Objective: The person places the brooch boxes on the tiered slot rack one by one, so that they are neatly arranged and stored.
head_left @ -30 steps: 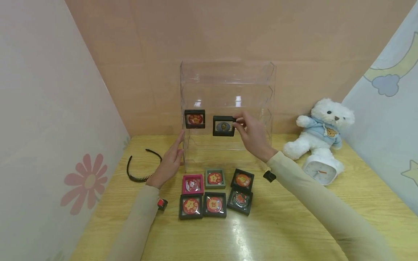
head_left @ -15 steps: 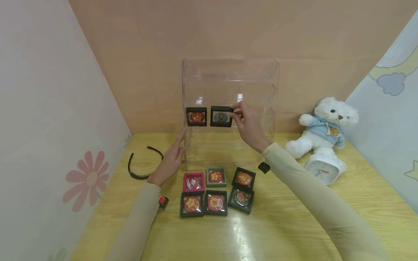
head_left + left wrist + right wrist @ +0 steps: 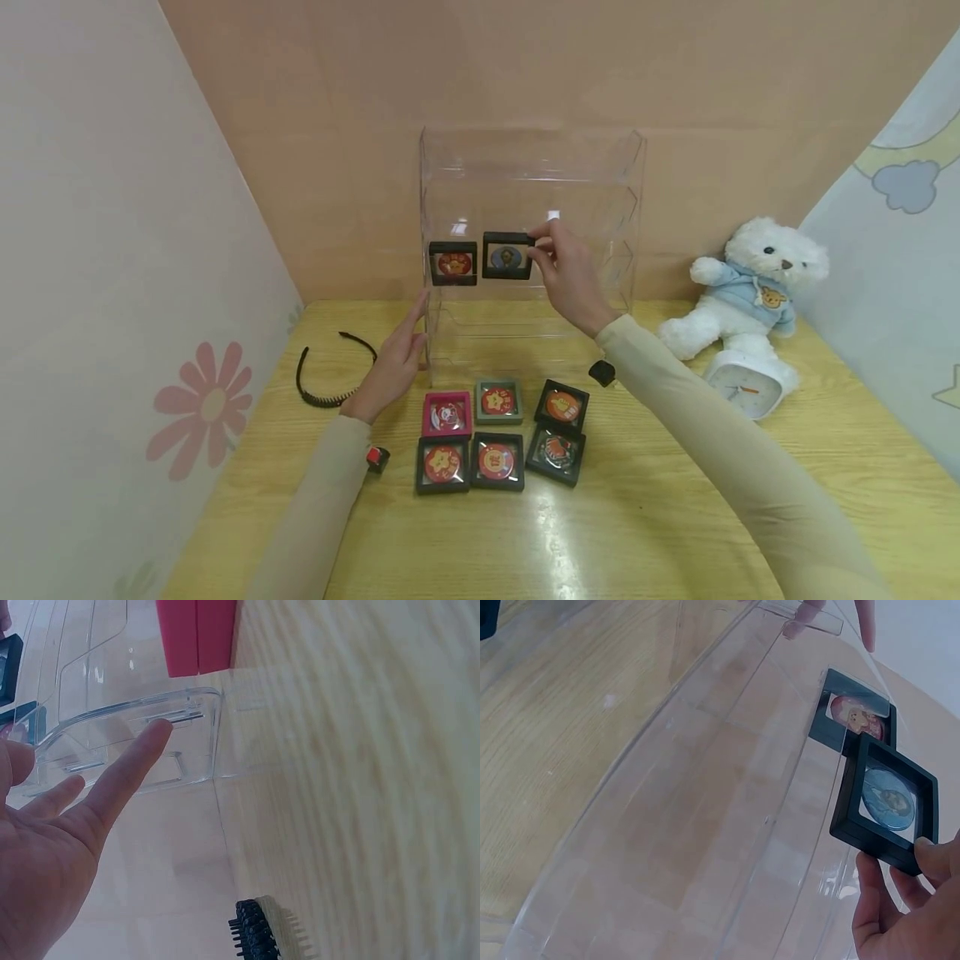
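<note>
My right hand [image 3: 572, 279] pinches a black display frame [image 3: 507, 256] by its right edge, a blue round badge inside it. In the right wrist view, thumb and fingers grip one corner of this frame [image 3: 889, 802]. It is held up in front of a clear acrylic tiered rack [image 3: 525, 329]. To its left, a black frame with a red badge [image 3: 453, 265] stands on a middle tier. My left hand [image 3: 392, 367] rests at the rack's left side, fingers extended; in the left wrist view, a straight finger lies against the clear side panel [image 3: 199, 742].
Several framed badges lie on the wooden table in front of the rack, among them a pink frame [image 3: 447, 415] and a green frame [image 3: 498, 402]. A black headband [image 3: 318, 400] lies at left. A white teddy bear [image 3: 750, 283] and a white clock [image 3: 742, 385] are at right.
My right hand has raised the blue-badge frame, from lower than the red-badge frame to slightly higher than it. My left hand stays at the rack's side.
</note>
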The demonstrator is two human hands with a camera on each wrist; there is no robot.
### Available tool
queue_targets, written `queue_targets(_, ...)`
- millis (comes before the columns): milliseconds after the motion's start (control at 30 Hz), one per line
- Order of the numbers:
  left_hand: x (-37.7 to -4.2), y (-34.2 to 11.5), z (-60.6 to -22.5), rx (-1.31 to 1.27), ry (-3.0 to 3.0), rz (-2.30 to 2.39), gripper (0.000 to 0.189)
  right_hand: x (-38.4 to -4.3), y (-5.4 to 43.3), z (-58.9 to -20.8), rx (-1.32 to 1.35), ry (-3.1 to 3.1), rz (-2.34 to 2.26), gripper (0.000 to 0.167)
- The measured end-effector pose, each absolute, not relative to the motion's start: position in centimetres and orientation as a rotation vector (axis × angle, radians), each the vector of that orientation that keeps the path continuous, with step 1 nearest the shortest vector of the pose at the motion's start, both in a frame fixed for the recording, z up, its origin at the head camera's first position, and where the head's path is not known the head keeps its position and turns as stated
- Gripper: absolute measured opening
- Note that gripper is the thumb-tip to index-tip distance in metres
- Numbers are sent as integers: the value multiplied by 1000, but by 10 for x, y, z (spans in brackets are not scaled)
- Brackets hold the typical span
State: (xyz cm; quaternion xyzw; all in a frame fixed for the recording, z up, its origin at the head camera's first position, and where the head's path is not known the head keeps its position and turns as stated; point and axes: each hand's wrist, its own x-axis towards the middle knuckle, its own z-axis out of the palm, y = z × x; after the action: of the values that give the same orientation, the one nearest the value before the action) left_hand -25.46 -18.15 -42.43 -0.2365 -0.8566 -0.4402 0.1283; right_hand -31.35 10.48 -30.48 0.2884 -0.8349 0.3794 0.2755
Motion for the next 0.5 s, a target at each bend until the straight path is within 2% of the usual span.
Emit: queue_targets(500, -253, -178, -424, -715, -2492, -1281, 64, -326, 97, -308, 722, -2257, 1043, 18)
